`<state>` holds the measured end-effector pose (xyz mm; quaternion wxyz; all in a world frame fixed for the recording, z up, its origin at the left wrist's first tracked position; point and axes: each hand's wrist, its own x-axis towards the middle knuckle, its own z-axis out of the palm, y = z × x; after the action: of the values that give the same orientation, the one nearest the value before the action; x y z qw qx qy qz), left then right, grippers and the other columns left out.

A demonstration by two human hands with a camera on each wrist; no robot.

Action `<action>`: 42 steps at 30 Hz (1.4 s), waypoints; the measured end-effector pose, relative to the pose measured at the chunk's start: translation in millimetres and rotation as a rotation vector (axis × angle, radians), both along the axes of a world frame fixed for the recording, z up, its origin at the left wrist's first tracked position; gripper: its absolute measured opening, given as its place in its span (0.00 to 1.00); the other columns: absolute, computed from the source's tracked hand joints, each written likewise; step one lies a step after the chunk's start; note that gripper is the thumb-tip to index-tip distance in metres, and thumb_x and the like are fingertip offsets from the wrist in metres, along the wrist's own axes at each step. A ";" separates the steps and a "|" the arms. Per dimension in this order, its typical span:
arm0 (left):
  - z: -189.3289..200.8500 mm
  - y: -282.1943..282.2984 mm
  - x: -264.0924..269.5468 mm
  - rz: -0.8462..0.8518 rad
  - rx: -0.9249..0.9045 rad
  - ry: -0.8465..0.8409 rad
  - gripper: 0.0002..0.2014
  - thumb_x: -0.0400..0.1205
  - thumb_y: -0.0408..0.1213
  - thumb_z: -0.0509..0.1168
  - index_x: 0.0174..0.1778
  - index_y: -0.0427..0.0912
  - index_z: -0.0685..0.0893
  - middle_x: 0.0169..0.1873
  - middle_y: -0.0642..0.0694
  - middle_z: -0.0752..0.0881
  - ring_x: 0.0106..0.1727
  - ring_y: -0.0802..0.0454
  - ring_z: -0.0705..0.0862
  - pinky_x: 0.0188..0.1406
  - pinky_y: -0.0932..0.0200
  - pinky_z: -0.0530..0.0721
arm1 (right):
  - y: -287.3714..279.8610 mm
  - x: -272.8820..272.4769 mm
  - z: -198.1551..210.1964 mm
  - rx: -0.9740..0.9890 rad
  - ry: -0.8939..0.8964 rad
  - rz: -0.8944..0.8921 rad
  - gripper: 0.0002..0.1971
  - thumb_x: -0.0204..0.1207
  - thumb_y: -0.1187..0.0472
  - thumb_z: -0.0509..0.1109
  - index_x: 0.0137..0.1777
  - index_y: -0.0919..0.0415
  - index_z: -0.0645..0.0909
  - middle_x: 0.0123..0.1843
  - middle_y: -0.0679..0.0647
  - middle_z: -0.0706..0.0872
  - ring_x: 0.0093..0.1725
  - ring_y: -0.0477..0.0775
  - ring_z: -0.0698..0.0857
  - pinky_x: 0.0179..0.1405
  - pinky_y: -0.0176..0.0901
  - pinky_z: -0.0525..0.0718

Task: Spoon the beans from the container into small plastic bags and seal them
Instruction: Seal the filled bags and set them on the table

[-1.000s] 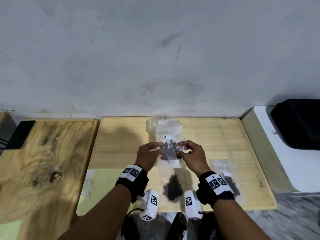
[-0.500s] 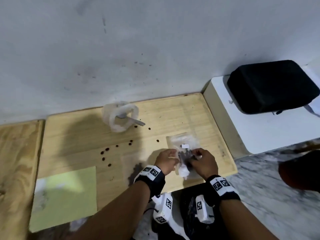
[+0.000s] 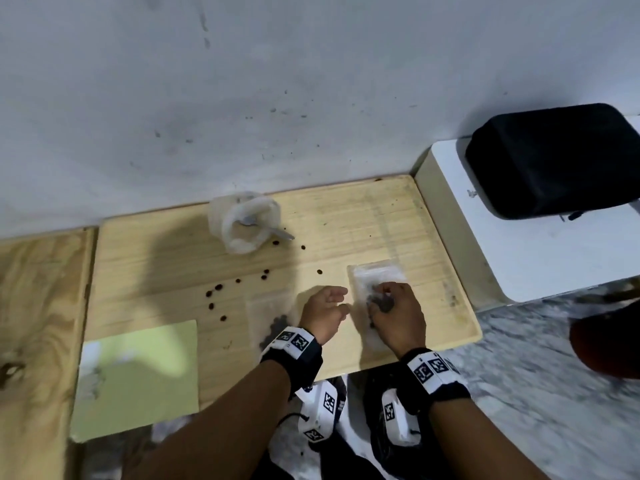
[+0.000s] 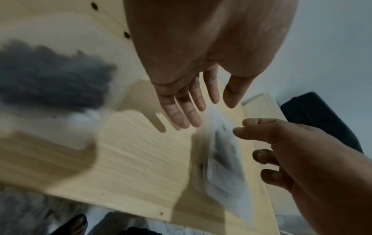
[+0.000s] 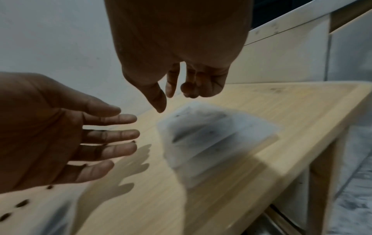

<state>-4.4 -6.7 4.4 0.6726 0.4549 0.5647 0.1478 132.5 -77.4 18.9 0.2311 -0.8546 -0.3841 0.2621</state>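
Note:
A small clear bag of dark beans [image 3: 375,277] lies near the right edge of the wooden table [image 3: 346,216], blurred in the wrist views [image 4: 223,159] [image 5: 213,138]. My right hand [image 3: 391,301] hovers over it with fingers hanging loosely, holding nothing [image 5: 171,98]. My left hand [image 3: 332,303] is beside the bag on its left, fingers straight and spread [image 4: 207,111]. A second bag of beans [image 3: 272,315] lies left of my left wrist. The translucent container [image 3: 242,220] with a metal spoon [image 3: 268,230] in it sits at the back by the wall.
Several loose beans [image 3: 239,289] are scattered between the container and the bags. A pale green sheet [image 3: 138,372] lies at the table's front left. A black case [image 3: 554,161] rests on a white surface [image 3: 540,258] to the right. Another wooden board [image 3: 38,323] adjoins on the left.
Both hands carried the filled bag to the right and down onto the table, then let go of it. The head view swung right, revealing the container and spilled beans.

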 end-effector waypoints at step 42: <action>23.5 36.1 -355.8 0.728 0.225 -0.031 0.15 0.78 0.16 0.64 0.58 0.32 0.84 0.44 0.40 0.88 0.37 0.47 0.86 0.27 0.63 0.84 | 104.4 -315.5 -13.2 0.021 0.634 0.290 0.13 0.77 0.70 0.69 0.54 0.53 0.87 0.55 0.46 0.90 0.52 0.47 0.87 0.49 0.30 0.82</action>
<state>-360.2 29.4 27.9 0.5302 0.2931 0.6595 0.4451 -182.9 27.1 5.7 0.3081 -0.6648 -0.4134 0.5405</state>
